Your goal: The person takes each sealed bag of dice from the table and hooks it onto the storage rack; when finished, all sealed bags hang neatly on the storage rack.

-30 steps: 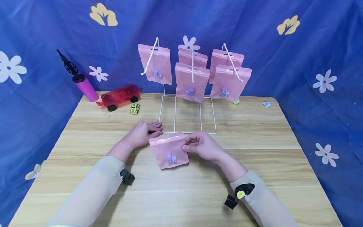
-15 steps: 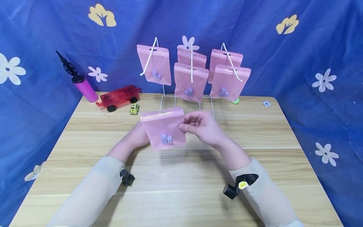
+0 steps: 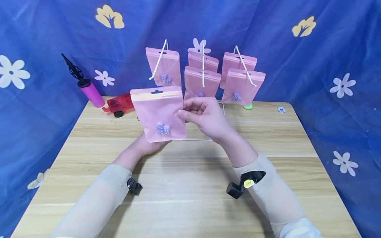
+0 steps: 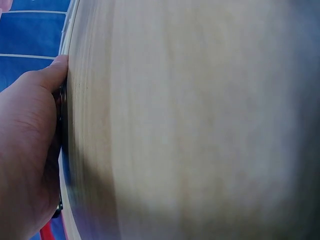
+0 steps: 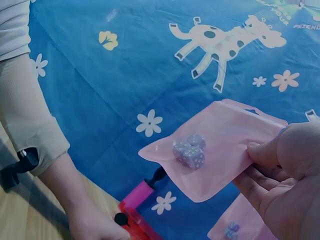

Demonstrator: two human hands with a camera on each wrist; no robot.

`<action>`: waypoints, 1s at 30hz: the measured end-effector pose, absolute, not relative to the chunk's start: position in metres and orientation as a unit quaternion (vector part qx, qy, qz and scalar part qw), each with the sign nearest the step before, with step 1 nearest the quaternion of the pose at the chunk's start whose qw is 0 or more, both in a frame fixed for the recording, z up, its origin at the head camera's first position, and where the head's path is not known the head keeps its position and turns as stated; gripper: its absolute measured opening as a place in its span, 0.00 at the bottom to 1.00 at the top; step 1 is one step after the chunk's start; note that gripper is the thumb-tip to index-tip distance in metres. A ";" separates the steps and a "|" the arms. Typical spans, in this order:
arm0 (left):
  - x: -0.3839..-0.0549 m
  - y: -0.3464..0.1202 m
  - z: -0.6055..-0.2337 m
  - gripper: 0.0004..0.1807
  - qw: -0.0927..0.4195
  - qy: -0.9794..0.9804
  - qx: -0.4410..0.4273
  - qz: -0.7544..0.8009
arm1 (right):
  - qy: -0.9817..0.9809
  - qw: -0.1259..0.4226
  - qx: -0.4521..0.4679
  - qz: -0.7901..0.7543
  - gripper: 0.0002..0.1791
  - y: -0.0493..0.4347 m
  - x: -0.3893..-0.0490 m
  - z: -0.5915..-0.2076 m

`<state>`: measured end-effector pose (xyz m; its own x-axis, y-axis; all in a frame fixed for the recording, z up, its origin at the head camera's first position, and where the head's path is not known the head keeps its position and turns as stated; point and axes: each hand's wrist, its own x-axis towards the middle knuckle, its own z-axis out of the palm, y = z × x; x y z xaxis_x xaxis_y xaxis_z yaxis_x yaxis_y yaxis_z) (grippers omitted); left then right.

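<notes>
My right hand [image 3: 205, 115] pinches a pink zip bag [image 3: 160, 112] by its right edge, thumb in front and fingers behind. The bag is raised above the table, with a hang hole at the top and several pale purple dice [image 5: 190, 151] showing inside. My left hand [image 3: 148, 145] rests low on the table at the front left of the white wire rack [image 3: 197, 139]. Its fingers are hidden behind the bag in the head view; its thumb [image 4: 57, 70] lies out straight in the left wrist view. More pink bags [image 3: 242, 87] hang from the rack's three hooks.
At the back left stand a magenta hand pump [image 3: 91, 94] with a black nozzle and a red toy trailer [image 3: 120, 102]. A green disc [image 3: 248, 106] and a poker chip [image 3: 281, 109] lie near the table's rear edge. A blue patterned cloth [image 3: 336, 49] surrounds the table.
My right hand has lifted the pink bag up and leftwards from low over the table, and the bag now covers the left fingers. The left hand has stayed at the rack.
</notes>
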<state>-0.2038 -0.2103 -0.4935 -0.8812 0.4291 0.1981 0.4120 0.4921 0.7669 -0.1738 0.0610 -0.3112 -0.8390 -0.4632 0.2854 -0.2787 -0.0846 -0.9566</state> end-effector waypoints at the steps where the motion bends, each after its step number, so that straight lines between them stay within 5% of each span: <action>1: -0.203 -0.211 -0.493 0.26 0.008 0.871 0.240 0.429 | 0.673 0.066 -0.275 -0.683 0.05 0.058 -0.175 -0.310; 9: -0.201 -0.212 -0.497 0.09 -0.033 0.881 0.277 0.384 | 0.662 0.063 -0.257 -0.701 0.05 0.034 -0.189 -0.306; 30: -0.201 -0.213 -0.495 0.13 -0.035 0.906 0.267 0.326 | 0.678 0.065 -0.188 -0.708 0.07 0.022 -0.215 -0.315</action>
<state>-0.2007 -0.2132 -0.4949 -0.8549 0.4616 0.2369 0.5068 0.6451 0.5718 -0.2154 0.0222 -0.3146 -0.9211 -0.3464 0.1777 -0.1628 -0.0721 -0.9840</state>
